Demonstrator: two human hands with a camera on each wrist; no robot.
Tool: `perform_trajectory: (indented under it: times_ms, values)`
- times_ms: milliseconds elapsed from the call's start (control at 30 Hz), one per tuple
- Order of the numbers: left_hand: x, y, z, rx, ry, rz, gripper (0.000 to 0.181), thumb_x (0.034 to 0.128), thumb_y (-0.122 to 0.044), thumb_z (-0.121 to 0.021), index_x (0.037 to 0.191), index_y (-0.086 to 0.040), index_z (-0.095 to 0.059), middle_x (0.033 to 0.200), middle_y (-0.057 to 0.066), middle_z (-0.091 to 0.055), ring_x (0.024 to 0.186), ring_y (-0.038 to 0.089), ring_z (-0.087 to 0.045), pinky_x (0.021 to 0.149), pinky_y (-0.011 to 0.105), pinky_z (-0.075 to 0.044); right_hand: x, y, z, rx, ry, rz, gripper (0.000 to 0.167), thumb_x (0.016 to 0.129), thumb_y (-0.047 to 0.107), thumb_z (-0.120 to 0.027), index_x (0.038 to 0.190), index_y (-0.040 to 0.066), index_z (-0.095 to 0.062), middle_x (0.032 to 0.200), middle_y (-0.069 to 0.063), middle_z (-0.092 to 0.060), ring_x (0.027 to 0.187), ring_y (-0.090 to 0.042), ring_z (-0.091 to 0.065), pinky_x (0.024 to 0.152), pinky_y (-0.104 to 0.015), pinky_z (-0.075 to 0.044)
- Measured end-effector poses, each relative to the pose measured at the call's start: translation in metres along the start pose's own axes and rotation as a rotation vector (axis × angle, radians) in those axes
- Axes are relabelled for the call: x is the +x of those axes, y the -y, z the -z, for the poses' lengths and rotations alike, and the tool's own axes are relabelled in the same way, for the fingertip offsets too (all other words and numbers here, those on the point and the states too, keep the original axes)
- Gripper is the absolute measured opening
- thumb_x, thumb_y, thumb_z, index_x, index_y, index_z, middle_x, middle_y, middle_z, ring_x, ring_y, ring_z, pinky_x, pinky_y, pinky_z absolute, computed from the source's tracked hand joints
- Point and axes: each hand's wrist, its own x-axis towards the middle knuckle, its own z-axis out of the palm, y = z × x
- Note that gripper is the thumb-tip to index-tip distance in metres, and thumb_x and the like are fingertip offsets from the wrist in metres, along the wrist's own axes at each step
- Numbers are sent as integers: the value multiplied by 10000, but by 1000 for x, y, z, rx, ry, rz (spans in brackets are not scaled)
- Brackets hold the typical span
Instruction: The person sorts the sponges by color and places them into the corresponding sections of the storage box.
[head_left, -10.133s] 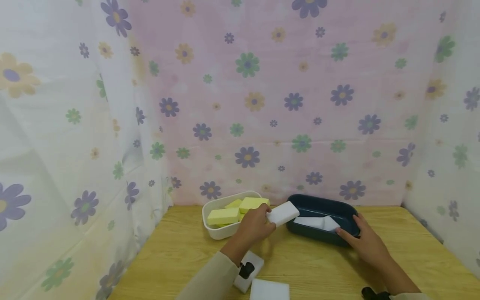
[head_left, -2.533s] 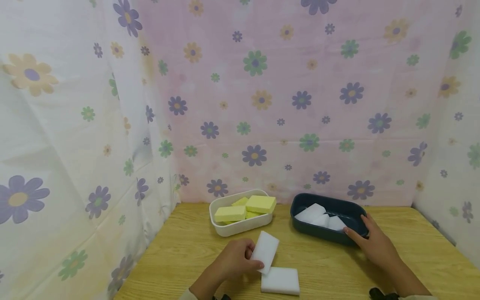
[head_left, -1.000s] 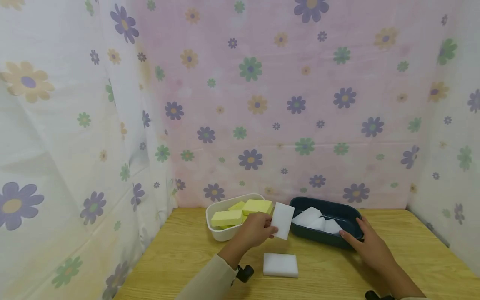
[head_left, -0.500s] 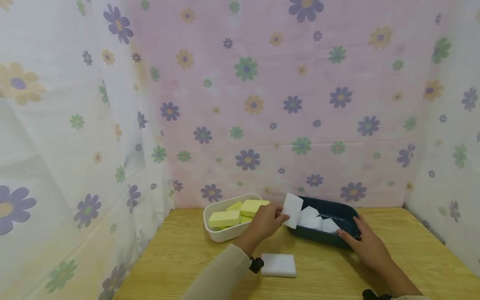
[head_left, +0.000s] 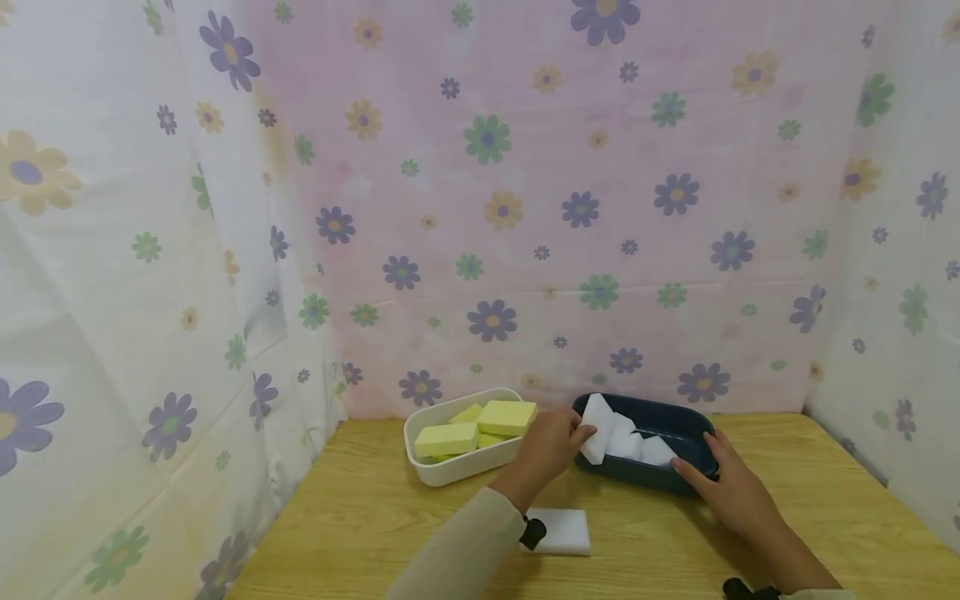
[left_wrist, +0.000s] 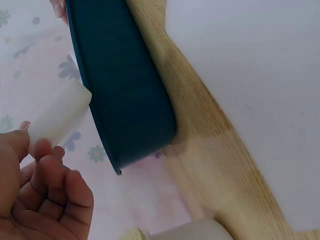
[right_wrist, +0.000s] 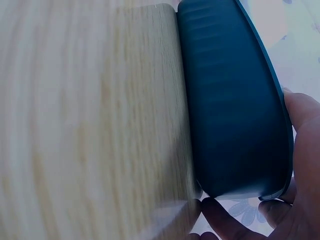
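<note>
My left hand (head_left: pixel 551 442) pinches a white sponge (head_left: pixel 597 428) between thumb and fingers, tilted at the left end of a dark blue container (head_left: pixel 637 477). In the left wrist view, the held sponge (left_wrist: pixel 60 116) reaches over the rim of the container (left_wrist: pixel 122 90). Several white sponges (head_left: pixel 624 446) lie inside. At the container's right end, my right hand (head_left: pixel 738 492) grips the wall, its thumb over the near rim. The right wrist view has the fingers around the end of the container (right_wrist: pixel 235 110). Another white sponge (head_left: pixel 566 532) lies flat on the table, partly behind the left wrist camera.
A white container (head_left: pixel 457 477) with several yellow sponges (head_left: pixel 447 438) stands left of the dark blue one, just behind my left hand. Flowered cloth (head_left: pixel 525 208) hangs behind and on both sides of the wooden table (head_left: pixel 360 517).
The left hand picked a white sponge up off the table and carried it right to the dark blue container's left end. Before that, another white sponge went in. The right hand kept its grip.
</note>
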Motion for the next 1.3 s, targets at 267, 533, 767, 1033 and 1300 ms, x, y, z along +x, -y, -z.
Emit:
perform_trajectory:
  times_ms: [267,533,767,1033,1300]
  values:
    - [7,-10,-6,-41,1,47,263,1005,-389,-683,821,-202,-699,615,-82,-510,540,67,-452,489,217,-388,2,-1,-1,-15,-11,-9,1128,966,767,-457,1628,-66,-82,1677,-350,15,1438,-664,-187,1052,-825,-265]
    - [14,-20,-16,-132,96,54,226,1046,-296,-632,920,-154,-755,710,-68,-570,616,76,-472,551,216,-398,1,-1,1,-16,-10,-11,1105,980,744,-462,1627,-67,-81,1675,-354,14,1440,-662,-186,1055,-820,-272]
    - [17,-31,-20,-96,132,6,224,1045,-278,-634,1047,-106,-778,725,-54,-603,605,72,-480,548,209,-404,1,2,-1,-12,-24,-4,1113,972,757,-459,1627,-68,-97,1675,-357,-2,1443,-659,-195,1055,-819,-276]
    - [21,-39,-23,-108,87,45,297,989,-259,-727,1256,-132,-753,894,-83,-702,746,23,-568,682,185,-518,1,3,0,-7,-21,-10,1126,963,769,-459,1631,-58,-87,1677,-353,5,1442,-654,-202,1049,-816,-294]
    - [16,-29,-27,-124,130,-25,292,963,-230,-761,1238,-132,-747,1024,-69,-755,887,15,-664,776,170,-552,-1,2,0,3,-22,3,1111,969,761,-457,1635,-49,-91,1680,-346,18,1441,-653,-208,1041,-821,-291]
